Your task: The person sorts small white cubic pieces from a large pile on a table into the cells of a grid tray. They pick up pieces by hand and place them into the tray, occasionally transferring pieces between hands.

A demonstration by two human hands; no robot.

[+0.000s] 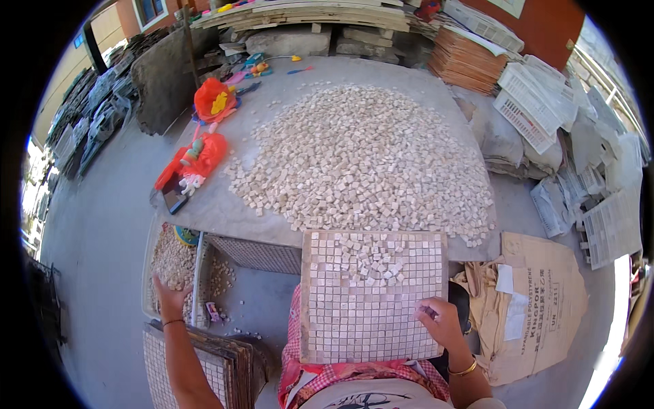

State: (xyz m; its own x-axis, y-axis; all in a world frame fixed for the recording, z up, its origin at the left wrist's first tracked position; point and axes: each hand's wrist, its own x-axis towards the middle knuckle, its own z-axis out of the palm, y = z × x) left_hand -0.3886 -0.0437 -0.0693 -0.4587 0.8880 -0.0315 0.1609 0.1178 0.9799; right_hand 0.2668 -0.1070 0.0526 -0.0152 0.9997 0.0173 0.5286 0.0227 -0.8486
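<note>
One left hand (172,301), fingers (158,285) wide, at one crate (147,290); right fingers (433,307) narrow, hold unclear, over one tray (306,300)

Gridded tray (306,300): square, lying face up at the near edge of the bench (235,221); cells largely filled with pale stone cubes (368,327) in rows. Loose cubes (371,260): scattered at mixed angles over its far middle. White crate (200,286): left of tray, containing similar stones (172,259).
</note>
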